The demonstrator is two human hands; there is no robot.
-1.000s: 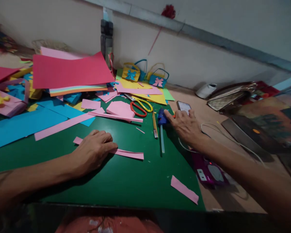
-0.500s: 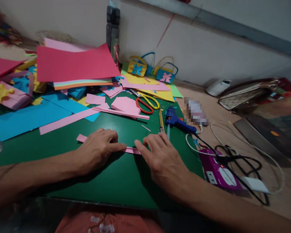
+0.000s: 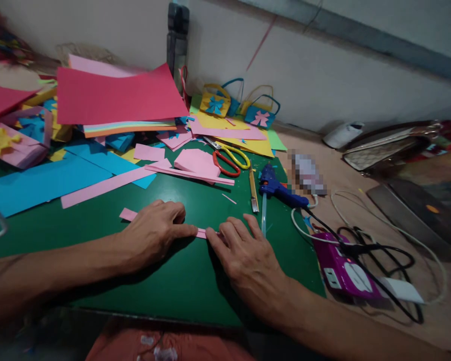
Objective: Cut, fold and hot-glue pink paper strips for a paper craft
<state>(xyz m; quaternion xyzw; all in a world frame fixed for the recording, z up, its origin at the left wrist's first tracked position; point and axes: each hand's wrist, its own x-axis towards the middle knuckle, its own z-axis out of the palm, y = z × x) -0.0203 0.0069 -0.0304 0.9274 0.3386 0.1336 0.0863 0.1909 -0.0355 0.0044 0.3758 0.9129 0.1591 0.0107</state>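
A narrow pink paper strip (image 3: 201, 233) lies on the green tabletop with a lengthwise crease visible between my hands. My left hand (image 3: 156, 225) has its fingers closed over the strip, its index finger pressing down near the middle. The strip's flat, wider end pokes out on the far side of that hand. Close beside it, my right hand (image 3: 244, 250) is bent over the other end, thumb and fingers gripping the strip; that end is mostly hidden underneath.
Beyond my hands lie pink paper pieces (image 3: 197, 163), scissors (image 3: 227, 163), a craft knife (image 3: 253, 190) and a blue glue gun (image 3: 280, 189). Small paper bags (image 3: 261, 118) stand by the wall. A purple power strip (image 3: 342, 265) with tangled cables sits right. Paper sheets (image 3: 116, 95) are stacked left.
My right hand has slid slightly left along the strip, so less of it shows between my hands. My left hand stays pressed in place. The view has shifted slightly.
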